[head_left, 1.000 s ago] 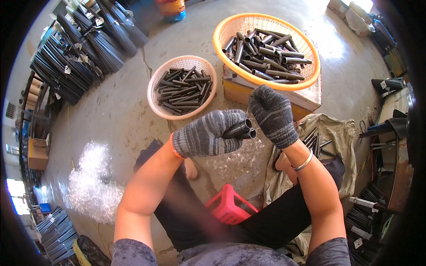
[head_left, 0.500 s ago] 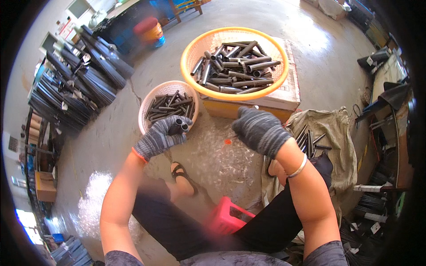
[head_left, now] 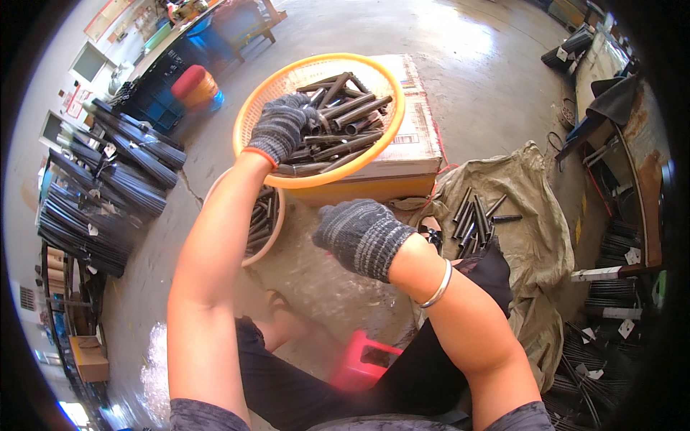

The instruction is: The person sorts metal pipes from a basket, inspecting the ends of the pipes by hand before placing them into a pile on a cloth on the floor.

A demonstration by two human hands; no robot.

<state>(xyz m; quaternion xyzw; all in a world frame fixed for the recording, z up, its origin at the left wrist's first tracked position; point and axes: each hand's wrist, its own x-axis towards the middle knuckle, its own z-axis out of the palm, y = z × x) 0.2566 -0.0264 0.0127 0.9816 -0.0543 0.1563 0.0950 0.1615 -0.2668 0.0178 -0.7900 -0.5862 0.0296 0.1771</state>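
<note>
My left hand [head_left: 282, 123], in a grey striped knit glove, reaches into the orange-rimmed basket [head_left: 243, 144], its fingers bent around a black tube [head_left: 316, 99] at the near-left part of the pile. More short black tubes [head_left: 352, 113] lie jumbled in that basket, on both sides of my fingers. Lower down, in front of the box, my right hand [head_left: 359, 235] is closed, palm turned away, in a matching glove. Whatever it may hold is hidden by the fist.
The basket rests on a cardboard box [head_left: 410, 154]. A smaller basket [head_left: 277, 233] with tubes stands below my left forearm. Right of my leg, a beige cloth sack [head_left: 535, 215] bears several black tubes [head_left: 476, 219]. A pink stool [head_left: 352, 366] is between my legs. Bundled tubes line the left side.
My left hand has gone from above the small basket, where it held black tubes, forward into the orange-rimmed basket. My closed right hand has shifted left and lower. The view has turned.
</note>
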